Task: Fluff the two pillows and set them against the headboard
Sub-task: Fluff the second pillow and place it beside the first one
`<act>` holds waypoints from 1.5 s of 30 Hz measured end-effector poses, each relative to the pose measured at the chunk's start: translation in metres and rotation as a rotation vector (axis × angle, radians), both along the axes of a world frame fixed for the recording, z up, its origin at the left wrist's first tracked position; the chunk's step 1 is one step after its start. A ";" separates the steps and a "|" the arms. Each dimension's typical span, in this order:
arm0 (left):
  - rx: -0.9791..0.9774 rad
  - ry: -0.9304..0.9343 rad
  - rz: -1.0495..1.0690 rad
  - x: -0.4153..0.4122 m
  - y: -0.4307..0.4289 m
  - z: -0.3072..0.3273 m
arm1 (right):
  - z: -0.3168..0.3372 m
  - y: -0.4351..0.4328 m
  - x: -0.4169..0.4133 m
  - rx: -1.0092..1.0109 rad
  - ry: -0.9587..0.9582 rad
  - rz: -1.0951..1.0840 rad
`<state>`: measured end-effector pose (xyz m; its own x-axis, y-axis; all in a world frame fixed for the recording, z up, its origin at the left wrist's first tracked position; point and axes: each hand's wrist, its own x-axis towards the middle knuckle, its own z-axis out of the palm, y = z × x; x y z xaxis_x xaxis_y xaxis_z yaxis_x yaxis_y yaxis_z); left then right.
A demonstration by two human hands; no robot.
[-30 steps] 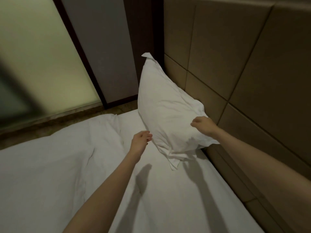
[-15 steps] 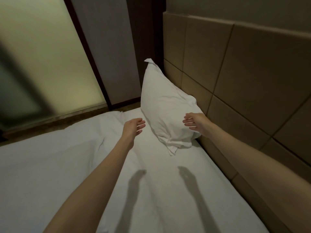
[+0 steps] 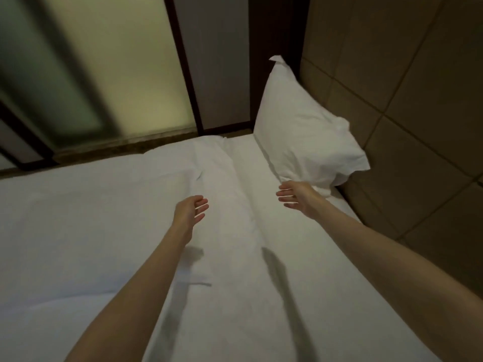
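1. Both hands are empty with fingers spread: the left hand (image 3: 192,211) hovers over the bed sheet (image 3: 104,231), the right hand (image 3: 296,195) just short of the pillow (image 3: 303,134).
2. The pillow leans against the headboard (image 3: 418,100), its long axis rising to the far corner.
3. It lies ahead and to the right, nearer the right hand; no second pillow is in view.

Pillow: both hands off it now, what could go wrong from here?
1. The pillow stands tilted on one end against the headboard, unsupported; it may slump onto the sheet.
2. Only one pillow is in view; the second could be missed.
3. The right hand is open close to its lower corner and could knock it over; the left hand is also open, well clear.
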<state>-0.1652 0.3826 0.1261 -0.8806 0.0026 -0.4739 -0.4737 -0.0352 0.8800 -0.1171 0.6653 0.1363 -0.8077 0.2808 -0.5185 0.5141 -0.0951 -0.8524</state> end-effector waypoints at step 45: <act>0.353 -0.247 0.721 -0.113 -0.343 -0.149 | -0.165 -0.332 -0.118 -0.150 -0.224 0.247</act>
<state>-0.2782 0.0400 -0.0231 -0.5941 -0.3366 -0.7306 -0.4072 -0.6575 0.6340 -0.2355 0.3331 -0.0283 -0.7034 -0.0010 -0.7108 0.7096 -0.0602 -0.7021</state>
